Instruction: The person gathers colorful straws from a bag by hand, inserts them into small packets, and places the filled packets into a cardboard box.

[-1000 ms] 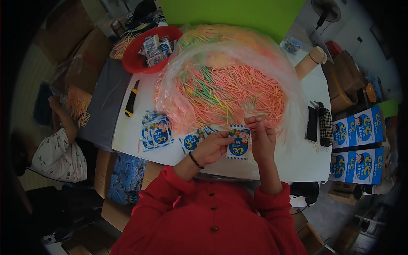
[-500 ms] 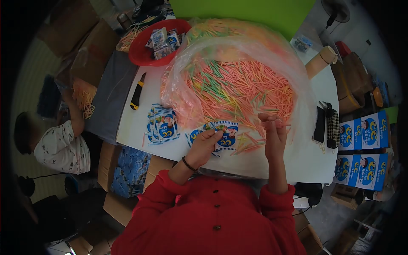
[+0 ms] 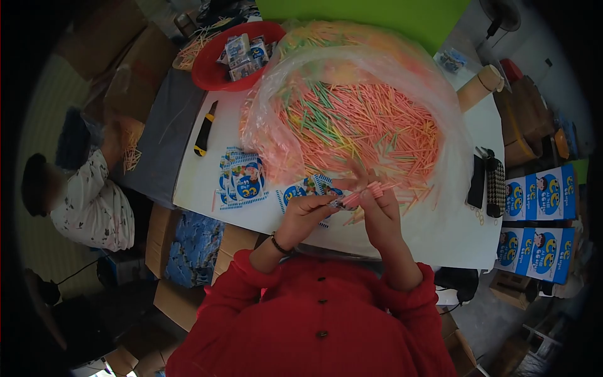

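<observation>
My left hand [image 3: 300,221] pinches a small blue-and-white printed packet [image 3: 337,205] at its edge. My right hand [image 3: 383,220] is closed round a small bundle of thin pink sticks [image 3: 361,196]. One end of the bundle meets the packet between my two hands, and its mouth is covered by fingers. Just beyond the left hand, more printed packets [image 3: 292,190] lie on the white table [image 3: 433,242]. A stack of the same packets [image 3: 248,181] sits farther left. Behind both hands, a large clear plastic bag [image 3: 461,141] gapes, full of pink, green and yellow sticks [image 3: 377,119].
A red bowl [image 3: 204,72] with filled packets stands at the back left, near a yellow-black utility knife [image 3: 204,130]. At the right lie a phone [image 3: 475,182] and a checkered pouch [image 3: 495,188]; a tan cylinder [image 3: 479,88] stands behind. Another person [image 3: 94,207] sits left.
My right hand has come left and nearer to me with the pink sticks, up against the packet. The left hand has lifted the packet and turned it toward the sticks.
</observation>
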Available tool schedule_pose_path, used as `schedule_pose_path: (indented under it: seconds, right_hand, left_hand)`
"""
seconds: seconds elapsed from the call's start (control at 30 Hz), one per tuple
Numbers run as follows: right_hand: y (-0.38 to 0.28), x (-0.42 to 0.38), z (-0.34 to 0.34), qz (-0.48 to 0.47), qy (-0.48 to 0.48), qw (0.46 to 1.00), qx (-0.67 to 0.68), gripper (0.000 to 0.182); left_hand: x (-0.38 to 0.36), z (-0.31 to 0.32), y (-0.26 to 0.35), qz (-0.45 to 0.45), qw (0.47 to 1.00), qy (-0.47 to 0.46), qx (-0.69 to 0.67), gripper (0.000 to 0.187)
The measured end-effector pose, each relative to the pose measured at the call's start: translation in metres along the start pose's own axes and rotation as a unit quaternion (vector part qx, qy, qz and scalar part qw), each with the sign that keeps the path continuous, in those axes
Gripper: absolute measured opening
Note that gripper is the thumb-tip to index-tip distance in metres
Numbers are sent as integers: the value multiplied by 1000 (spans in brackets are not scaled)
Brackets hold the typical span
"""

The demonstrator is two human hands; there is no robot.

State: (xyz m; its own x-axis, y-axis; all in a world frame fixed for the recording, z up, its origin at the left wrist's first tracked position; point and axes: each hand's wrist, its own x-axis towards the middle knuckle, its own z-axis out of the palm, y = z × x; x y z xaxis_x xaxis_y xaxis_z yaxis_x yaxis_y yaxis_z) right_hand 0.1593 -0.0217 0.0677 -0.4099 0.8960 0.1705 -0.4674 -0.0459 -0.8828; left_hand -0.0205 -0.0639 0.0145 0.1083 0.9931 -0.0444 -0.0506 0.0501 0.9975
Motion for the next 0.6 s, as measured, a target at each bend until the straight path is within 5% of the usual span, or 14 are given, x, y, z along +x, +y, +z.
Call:
schedule_pose_path:
  seconds: [0.07,0.17,0.37,0.5,0.6]
  right_hand:
    - [3,3,-10,-37,-100,948,-301,12]
    - [-1,-1,-6,-63,-159,874,-455,21]
    - [-21,5,3,-15,-174,865,-471,58]
    - [-22,9,4,-27,-164,882,-441,64]
    - [-19,8,-18,26,-81,973,-216,73]
  left_hand:
    - [-1,0,0,23,1000,-7,-10,20]
    - [-1,-1,-7,32,998,-21,-53,22]
    - [-1,-2,-3,5,989,-76,-128,26]
    - [-3,-5,0,12,969,-91,-231,37]
    - [-13,-24,-1,51,944,-74,-317,42]
